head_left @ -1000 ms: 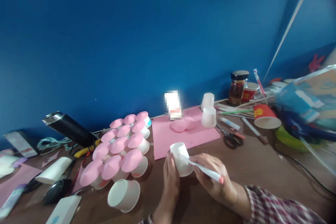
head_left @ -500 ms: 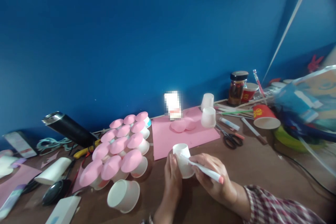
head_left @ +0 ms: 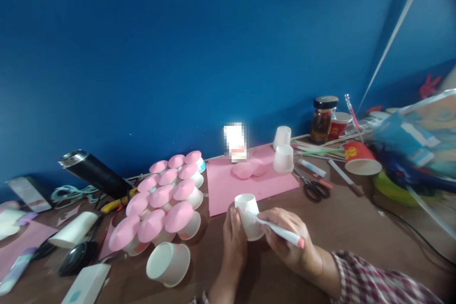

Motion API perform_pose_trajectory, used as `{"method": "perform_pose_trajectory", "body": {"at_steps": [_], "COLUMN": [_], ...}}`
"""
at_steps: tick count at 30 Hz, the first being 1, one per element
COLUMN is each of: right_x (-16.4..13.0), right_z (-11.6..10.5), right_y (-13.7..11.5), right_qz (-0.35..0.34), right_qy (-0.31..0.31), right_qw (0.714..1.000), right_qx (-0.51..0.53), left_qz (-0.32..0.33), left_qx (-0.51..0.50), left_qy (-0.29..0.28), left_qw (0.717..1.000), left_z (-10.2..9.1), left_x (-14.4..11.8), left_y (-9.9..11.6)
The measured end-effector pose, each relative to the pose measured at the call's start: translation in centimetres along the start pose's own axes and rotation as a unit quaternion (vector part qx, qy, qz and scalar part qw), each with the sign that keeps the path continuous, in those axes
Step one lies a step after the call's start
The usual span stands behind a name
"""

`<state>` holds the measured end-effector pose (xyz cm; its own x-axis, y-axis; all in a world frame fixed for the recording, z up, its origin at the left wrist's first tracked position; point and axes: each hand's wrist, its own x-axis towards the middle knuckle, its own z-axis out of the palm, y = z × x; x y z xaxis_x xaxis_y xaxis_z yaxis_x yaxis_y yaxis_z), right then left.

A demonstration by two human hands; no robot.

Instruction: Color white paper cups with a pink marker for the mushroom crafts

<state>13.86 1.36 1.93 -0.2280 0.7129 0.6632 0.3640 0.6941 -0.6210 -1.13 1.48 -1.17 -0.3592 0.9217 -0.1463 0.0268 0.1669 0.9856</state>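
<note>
An upside-down white paper cup point(head_left: 248, 204) stands on the table in front of me. My left hand point(head_left: 235, 232) is closed around the cup's left side, with the fingertips near its upper wall. In my right hand point(head_left: 290, 240) is a white marker point(head_left: 283, 232) with a reddish end, its tip at the cup's side wall. Any mark under the tip is too small to make out. Behind the cup lie pink paper sheets point(head_left: 221, 195) with pink paper rounds point(head_left: 243, 170) on top.
To the left, several cups wear pink paper cones point(head_left: 178, 216); a white cup point(head_left: 167, 264) lies before them. Scissors point(head_left: 315, 190), a glue tube point(head_left: 312, 167), upside-down cups point(head_left: 284, 159), a jar point(head_left: 323, 121) and a red cup point(head_left: 359, 157) are at the right. A black flask point(head_left: 96, 174) leans at the left.
Both hands, the cup and the marker keep nearly the same positions. The whole view has shifted very slightly.
</note>
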Motion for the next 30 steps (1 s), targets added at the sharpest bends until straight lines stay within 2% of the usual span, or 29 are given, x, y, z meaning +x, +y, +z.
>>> {"method": "perform_pose_trajectory", "body": {"at_steps": [5, 10, 23, 30], "right_x": [0.1, 0.3, 0.4, 0.2], "right_z": [-0.2, -0.4, -0.4, -0.3], "right_y": [-0.3, -0.5, -0.4, 0.0], "right_qz": [0.011, 0.006, 0.0, -0.005], "right_qy": [-0.006, 0.0, 0.025, 0.021], "right_qw": [1.0, 1.0, 1.0, 1.0], "right_qx": [0.0, -0.003, -0.015, -0.007], "left_qz": [0.002, -0.012, -0.016, -0.017], "left_qx": [-0.012, 0.005, 0.013, 0.0], "left_qy": [-0.023, -0.001, 0.026, 0.029], "left_qw": [1.0, 1.0, 0.999, 0.999], "left_z": [0.2, 0.1, 0.1, 0.3], "left_x": [0.0, 0.0, 0.5, 0.4], "left_y": [0.4, 0.3, -1.9, -1.2]}}
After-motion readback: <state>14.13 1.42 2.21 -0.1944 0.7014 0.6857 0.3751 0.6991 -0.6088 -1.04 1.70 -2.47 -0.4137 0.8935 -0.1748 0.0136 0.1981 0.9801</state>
